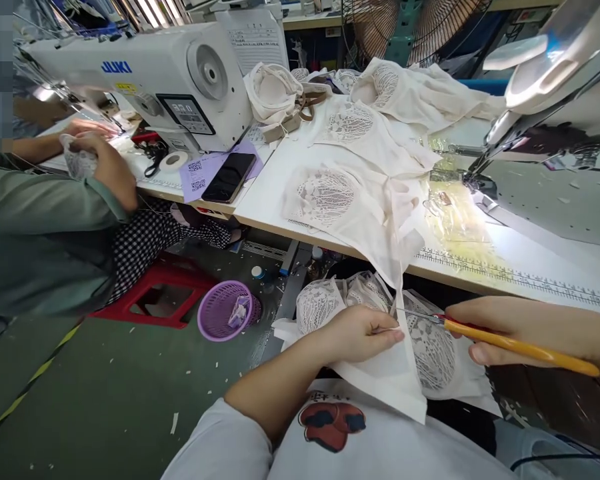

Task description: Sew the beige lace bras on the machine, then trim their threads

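Note:
My left hand (361, 335) pinches the edge of a white bra piece (375, 380) above my lap. A narrow white fabric strip (398, 283) runs from there up to another lace-cupped bra piece (330, 197) on the table edge. My right hand (525, 327) grips scissors with orange handles (520, 347). Their thin metal blades point left and reach the strip beside my left fingertips; whether they touch it I cannot tell. Under my hands lie more white lace cups (433, 350), partly hidden by my left hand and the cloth.
A sewing machine (570, 133) stands at the right, near a ruler strip (520, 277) along the table edge. More bra pieces (405, 93) lie behind. At left are a phone (229, 177), a JUKI machine (145, 73) and a co-worker's hands (100, 157). A purple basket (207, 313) stands below.

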The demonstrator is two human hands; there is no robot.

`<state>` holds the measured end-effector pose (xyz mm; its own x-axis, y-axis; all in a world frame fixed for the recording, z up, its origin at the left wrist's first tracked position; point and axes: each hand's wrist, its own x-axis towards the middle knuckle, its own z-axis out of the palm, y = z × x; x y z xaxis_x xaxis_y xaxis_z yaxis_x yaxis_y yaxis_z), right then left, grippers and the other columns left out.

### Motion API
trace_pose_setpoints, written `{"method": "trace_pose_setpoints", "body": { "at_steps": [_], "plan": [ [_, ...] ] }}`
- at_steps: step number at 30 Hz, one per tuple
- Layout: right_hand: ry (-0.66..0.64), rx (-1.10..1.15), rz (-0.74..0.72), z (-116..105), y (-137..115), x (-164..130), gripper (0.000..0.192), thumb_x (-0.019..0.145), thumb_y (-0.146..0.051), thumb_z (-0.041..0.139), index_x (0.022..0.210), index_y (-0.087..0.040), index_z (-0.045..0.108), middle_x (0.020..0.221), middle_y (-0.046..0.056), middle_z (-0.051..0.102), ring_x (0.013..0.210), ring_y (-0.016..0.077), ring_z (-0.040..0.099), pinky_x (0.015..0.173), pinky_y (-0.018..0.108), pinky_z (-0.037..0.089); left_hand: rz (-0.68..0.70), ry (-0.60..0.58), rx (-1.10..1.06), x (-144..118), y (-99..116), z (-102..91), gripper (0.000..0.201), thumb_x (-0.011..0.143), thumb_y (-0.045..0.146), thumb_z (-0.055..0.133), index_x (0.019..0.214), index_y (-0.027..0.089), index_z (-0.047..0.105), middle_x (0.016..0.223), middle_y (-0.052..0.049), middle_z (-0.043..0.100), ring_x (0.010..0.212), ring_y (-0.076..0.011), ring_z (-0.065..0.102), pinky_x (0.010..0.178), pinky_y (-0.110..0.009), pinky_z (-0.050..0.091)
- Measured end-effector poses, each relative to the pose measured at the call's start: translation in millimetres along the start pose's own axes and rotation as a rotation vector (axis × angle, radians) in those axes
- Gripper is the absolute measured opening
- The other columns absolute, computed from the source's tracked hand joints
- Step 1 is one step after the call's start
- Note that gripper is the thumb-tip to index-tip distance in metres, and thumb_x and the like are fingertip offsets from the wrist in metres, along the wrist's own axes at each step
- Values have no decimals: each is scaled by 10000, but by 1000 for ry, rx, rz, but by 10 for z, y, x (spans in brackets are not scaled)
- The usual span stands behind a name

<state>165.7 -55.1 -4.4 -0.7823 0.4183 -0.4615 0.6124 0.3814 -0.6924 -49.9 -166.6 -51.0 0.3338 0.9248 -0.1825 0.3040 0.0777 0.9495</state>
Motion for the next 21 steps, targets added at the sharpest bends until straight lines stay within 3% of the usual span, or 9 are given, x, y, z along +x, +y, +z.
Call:
{"method": "trace_pose_setpoints", "body": {
  "at_steps": [3, 8, 12, 16, 18, 21],
  "plan": [
    [-289, -144, -1, -173, -58, 85, 463, 741, -689, 464, 738, -233, 541, 672, 24, 531, 559, 167, 430, 498, 293, 317, -44, 1, 18, -35, -8, -39, 234, 829, 277, 510, 655, 143, 591, 607, 33, 515, 604, -86, 471, 561, -170, 363],
    [-258, -158, 82, -223, -59, 113, 476, 691, -696, 527, 639, -226, 471, 590, -8, 461, 520, 144, 350, 486, 287, 247, -4, 2, 45, -56, -37, -101, 206, 828, 253, 527, 680, 145, 619, 628, 22, 567, 620, -91, 509, 582, -170, 400],
    [-113, 28, 48, -75, 11, 58, 500, 644, -710, 571, 612, -221, 468, 583, -21, 425, 527, 137, 345, 476, 276, 250, 203, 47, 60, -50, 23, -119, 242, 834, 254, 511, 621, 154, 565, 608, 9, 533, 593, -100, 497, 581, -198, 408],
    [144, 428, -113, 245, 60, -12, 498, 758, -696, 436, 733, -214, 561, 717, 30, 553, 650, 177, 505, 598, 299, 422, 404, 92, 61, 0, 182, -78, 295, 870, 298, 462, 636, 156, 572, 608, -21, 509, 603, -124, 500, 578, -235, 426],
    [214, 597, -101, 459, 80, -32, 409, 762, -609, 506, 754, -208, 588, 730, 39, 588, 661, 184, 548, 611, 307, 468, 434, 72, 94, 52, 233, -30, 325, 890, 345, 433, 691, 153, 602, 649, -46, 530, 625, -136, 513, 586, -253, 445],
    [306, 773, -50, 771, 124, -38, 276, 673, -486, 653, 679, -219, 585, 645, 11, 585, 574, 166, 543, 499, 274, 474, 411, 16, 219, 149, 240, 62, 369, 909, 402, 393, 731, 173, 621, 700, -66, 548, 660, -149, 521, 596, -271, 463]
  ]
}}
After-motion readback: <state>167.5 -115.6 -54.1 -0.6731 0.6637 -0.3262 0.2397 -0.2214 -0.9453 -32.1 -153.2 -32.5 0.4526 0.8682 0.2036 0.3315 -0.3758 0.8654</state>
